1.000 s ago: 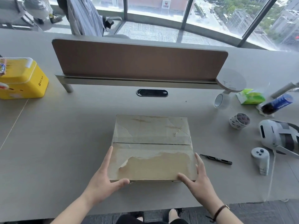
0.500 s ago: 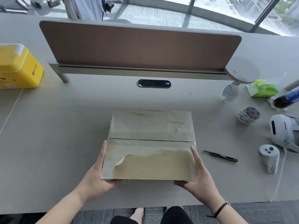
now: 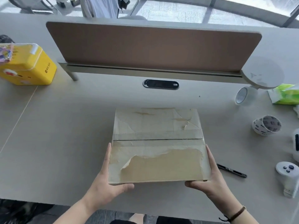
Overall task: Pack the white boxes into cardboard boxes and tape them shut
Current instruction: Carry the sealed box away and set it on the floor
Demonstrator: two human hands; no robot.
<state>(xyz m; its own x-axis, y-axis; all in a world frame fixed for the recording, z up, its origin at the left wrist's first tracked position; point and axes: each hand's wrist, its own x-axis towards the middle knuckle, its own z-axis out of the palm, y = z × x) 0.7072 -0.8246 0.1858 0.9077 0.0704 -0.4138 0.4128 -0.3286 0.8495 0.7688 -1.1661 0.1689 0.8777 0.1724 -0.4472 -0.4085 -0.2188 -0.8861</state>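
Note:
A worn cardboard box (image 3: 155, 126) lies shut on the desk in front of me, its top flaps meeting at a seam covered with clear tape and its surface paper torn. My left hand (image 3: 106, 186) holds the near left corner, fingers along the side and thumb wrapped round the front edge. My right hand (image 3: 212, 183) holds the near right corner the same way. No white boxes are visible. A clear tape roll (image 3: 241, 95) and two printed tape rolls (image 3: 267, 125) sit at the right.
A black cutter (image 3: 231, 170) lies just right of the box. A white controller (image 3: 288, 178) and headset (image 3: 296, 144) are at the far right, beyond them a green wipes pack (image 3: 286, 94). A yellow case (image 3: 27, 65) stands far left. A brown divider (image 3: 153, 46) crosses behind.
Both hands have slid further round the box's near corners, thumbs wrapping the front edge. The box looks closer to me, with its near edge slightly raised.

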